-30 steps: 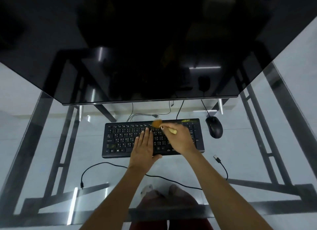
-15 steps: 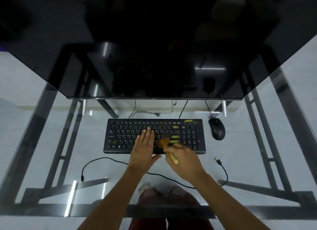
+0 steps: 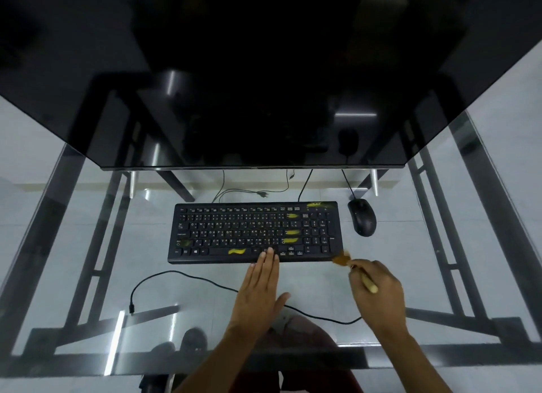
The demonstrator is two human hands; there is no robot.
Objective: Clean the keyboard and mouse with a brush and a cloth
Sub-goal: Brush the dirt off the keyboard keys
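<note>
A flat black computer keyboard (image 3: 254,233) with pale key legends and several yellow smears across its keys lies on a clear glass desk top (image 3: 410,269) carried by a dark metal frame. The left hand (image 3: 259,293) lies flat with straight fingers held together and the thumb spread out to the side; its fingertips (image 3: 265,256) rest on the near edge of the keyboard, just right of the space bar, while the palm sits on the glass in front. The right hand (image 3: 378,290) curls its fingers around the pale wooden handle of a small brush (image 3: 356,271), whose orange-brown bristles reach the near right corner of the keyboard; the bristles are blurred. A black corded computer mouse (image 3: 361,217) sits on the glass just beside the far right end of the keyboard, apart from both hands. A large dark monitor screen (image 3: 264,70) fills the upper part of the view, above the keyboard. A thin black cable (image 3: 181,273) loops over the glass in front of the keyboard, passing under the left wrist. The cloth is not visible.
</note>
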